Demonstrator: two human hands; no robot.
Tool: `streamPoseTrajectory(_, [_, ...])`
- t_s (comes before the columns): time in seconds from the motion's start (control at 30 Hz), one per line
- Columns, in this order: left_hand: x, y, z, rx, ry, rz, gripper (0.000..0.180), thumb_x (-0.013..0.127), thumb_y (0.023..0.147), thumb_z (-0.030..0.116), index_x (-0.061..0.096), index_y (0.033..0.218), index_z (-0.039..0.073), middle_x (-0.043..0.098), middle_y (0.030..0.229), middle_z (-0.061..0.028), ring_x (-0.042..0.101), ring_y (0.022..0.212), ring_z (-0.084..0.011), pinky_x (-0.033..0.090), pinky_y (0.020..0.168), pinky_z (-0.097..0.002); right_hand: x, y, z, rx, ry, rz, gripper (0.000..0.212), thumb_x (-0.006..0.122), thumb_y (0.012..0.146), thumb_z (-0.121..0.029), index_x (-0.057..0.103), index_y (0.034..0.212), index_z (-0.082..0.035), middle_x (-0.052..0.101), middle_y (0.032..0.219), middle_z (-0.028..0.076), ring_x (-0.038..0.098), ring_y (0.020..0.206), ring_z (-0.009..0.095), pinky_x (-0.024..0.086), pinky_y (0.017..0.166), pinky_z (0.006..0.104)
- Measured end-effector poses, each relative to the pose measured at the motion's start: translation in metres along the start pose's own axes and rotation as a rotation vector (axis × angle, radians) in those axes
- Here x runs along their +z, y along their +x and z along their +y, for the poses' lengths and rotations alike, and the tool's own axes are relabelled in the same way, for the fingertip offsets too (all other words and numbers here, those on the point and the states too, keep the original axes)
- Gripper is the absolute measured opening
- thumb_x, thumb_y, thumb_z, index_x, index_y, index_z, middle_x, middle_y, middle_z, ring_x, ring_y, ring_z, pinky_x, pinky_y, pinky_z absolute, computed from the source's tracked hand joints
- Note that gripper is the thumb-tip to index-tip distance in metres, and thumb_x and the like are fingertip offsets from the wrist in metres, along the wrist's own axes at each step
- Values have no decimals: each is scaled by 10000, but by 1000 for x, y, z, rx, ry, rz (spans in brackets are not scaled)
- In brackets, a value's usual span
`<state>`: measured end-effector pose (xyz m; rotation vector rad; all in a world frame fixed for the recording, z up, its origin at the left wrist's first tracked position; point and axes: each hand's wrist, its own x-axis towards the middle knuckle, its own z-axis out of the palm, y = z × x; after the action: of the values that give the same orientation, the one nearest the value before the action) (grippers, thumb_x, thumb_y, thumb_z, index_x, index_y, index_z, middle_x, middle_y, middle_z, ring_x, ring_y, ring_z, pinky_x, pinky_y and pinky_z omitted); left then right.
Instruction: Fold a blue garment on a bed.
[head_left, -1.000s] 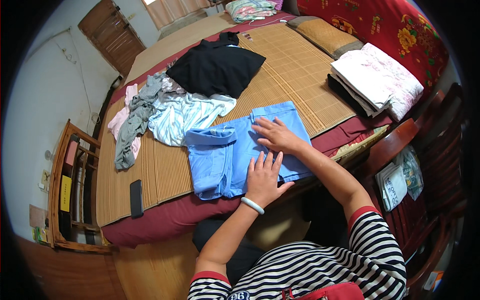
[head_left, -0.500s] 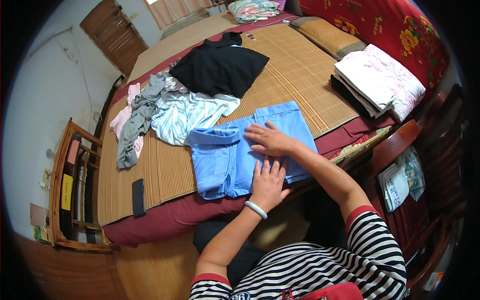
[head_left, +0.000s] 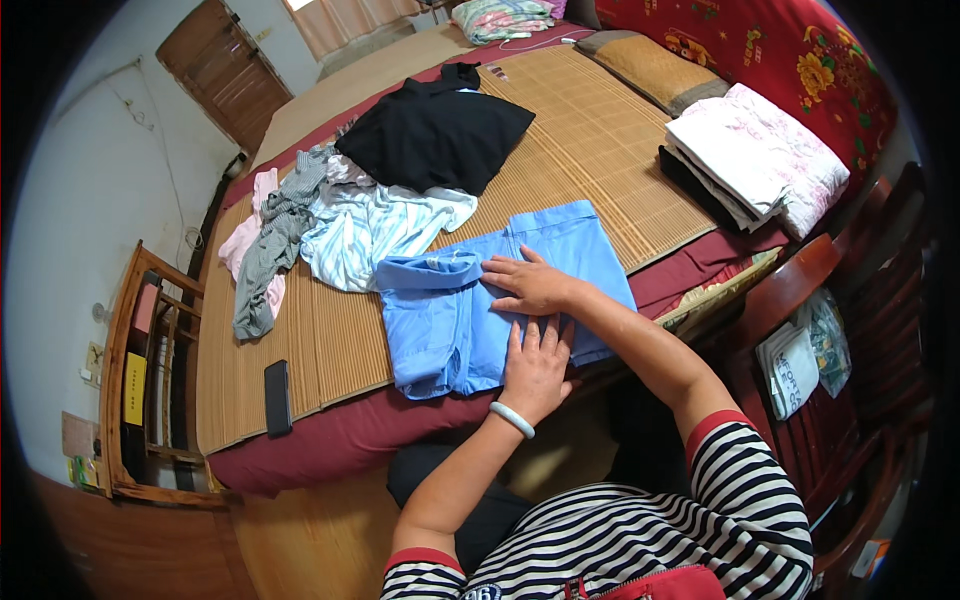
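A blue collared shirt (head_left: 425, 325), partly folded, lies at the near edge of the bed with its collar toward the left. My left hand (head_left: 538, 368), a pale bangle on its wrist, rests flat on the near part of the cloth with fingers spread. Just beyond it, my right hand (head_left: 528, 282) lies palm down across the middle of the shirt, fingers stretched toward the collar. Neither hand grips the fabric. Past the collar is a crumpled light-blue and white striped garment (head_left: 375, 235).
Black clothing (head_left: 435, 130) and a grey garment (head_left: 268, 255) lie heaped on the bamboo mat (head_left: 590, 130). A dark phone (head_left: 277, 398) sits at the mat's near left. Folded white and pink bedding (head_left: 765, 160) is stacked at right, beside a wooden chair (head_left: 790, 290).
My right hand has slid slightly left across the shirt toward the collar. My left hand stays nearly in place.
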<state>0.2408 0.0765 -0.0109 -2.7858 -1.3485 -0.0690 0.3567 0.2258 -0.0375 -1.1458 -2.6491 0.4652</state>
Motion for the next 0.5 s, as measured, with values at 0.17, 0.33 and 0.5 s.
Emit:
streamPoseTrajectory(0.17, [7,0,0,25,3,63,906,764,744,502,419,1472,87,350,1538,-172,313,1414,-400,249,1144,-564,1,-3,28,114,-129,182,654,530,948,-517,456,1469,-129,359,1576,81,259,1490,243,146,1202,543])
streamPoseTrajectory(0.33, [4,-3,-6,36,-42,55,879,751,760,515,430,1464,99,376,1523,-162,309,1422,-396,251,1151,-547,-1,-7,9,54,30,165,604,521,967,-489,480,1446,-123,393,1549,121,295,1473,280,168,1193,550])
streamPoseTrajectory(0.5, [6,-4,-8,59,-37,52,859,735,778,528,432,1463,108,390,1522,-152,311,1424,-395,254,1154,-538,-5,-23,14,-29,-54,158,590,522,976,-464,466,1453,-122,394,1538,151,317,1455,314,227,1187,513])
